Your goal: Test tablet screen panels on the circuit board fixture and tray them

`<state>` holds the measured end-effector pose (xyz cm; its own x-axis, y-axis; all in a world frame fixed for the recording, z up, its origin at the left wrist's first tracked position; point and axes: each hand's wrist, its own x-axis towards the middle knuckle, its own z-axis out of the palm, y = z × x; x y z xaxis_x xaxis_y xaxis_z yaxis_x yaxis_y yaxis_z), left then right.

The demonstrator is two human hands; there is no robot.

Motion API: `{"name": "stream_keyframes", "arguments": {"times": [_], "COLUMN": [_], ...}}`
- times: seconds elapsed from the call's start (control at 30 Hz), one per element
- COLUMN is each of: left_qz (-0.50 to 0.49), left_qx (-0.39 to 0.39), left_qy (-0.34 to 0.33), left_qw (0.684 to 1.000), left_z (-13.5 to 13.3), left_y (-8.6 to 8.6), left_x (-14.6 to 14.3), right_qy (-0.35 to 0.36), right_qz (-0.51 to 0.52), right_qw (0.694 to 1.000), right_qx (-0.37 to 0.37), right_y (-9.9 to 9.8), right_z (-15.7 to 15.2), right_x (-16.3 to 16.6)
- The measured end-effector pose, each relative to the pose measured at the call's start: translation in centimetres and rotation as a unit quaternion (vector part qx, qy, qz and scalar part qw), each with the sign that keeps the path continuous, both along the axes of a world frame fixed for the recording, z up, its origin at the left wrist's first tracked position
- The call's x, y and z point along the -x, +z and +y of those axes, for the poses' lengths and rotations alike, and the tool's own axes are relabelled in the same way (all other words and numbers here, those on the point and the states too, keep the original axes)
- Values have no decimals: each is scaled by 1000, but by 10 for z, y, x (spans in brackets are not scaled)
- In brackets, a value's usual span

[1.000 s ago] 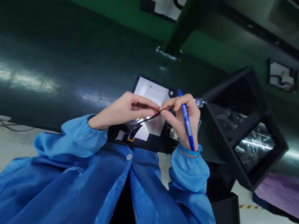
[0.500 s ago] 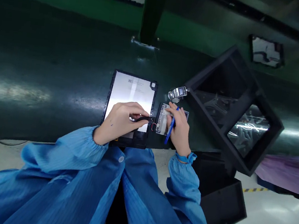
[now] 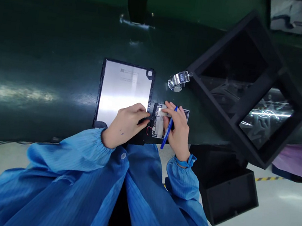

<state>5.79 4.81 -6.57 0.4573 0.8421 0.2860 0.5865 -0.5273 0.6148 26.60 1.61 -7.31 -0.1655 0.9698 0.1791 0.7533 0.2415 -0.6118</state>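
A flat black-framed panel with a white face [image 3: 124,92] lies on the dark green belt [image 3: 40,60]. My left hand [image 3: 125,124] rests on its lower right corner, fingers curled and pinching at a thin black cable by the edge. Beside it lies a small circuit board [image 3: 158,123] with red wires. My right hand [image 3: 176,129] holds a blue pen [image 3: 167,130] and presses its fingertips on that board.
A small shiny metal counter [image 3: 178,80] sits just above the board. A black two-compartment tray [image 3: 251,89] stands tilted at the right, with another black box [image 3: 227,191] below it near the floor. Green frame posts run along the back.
Both hands came down from a raised pinch on the black cable. The left now lies on the panel's corner and the right moved onto the small board. The view shifted downward.
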Motion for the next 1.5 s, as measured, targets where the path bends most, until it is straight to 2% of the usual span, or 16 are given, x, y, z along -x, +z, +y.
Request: {"name": "stream_keyframes", "arguments": {"times": [0.4, 1.27, 1.5], "left_qz": [14, 18, 57], "left_qx": [20, -33, -6], "left_qy": [-8, -37, -35], "left_qw": [1000, 999, 998], "left_z": [-1, 0, 1], "left_y": [2, -2, -1], "left_x": [0, -4, -9], "right_qy": [-3, -7, -97], "right_qz": [18, 49, 35], "right_qw": [1000, 998, 995], "right_qx": [8, 27, 11], "right_y": [1, 5, 8], "right_z": [0, 3, 7], "right_x": [1, -1, 25]}}
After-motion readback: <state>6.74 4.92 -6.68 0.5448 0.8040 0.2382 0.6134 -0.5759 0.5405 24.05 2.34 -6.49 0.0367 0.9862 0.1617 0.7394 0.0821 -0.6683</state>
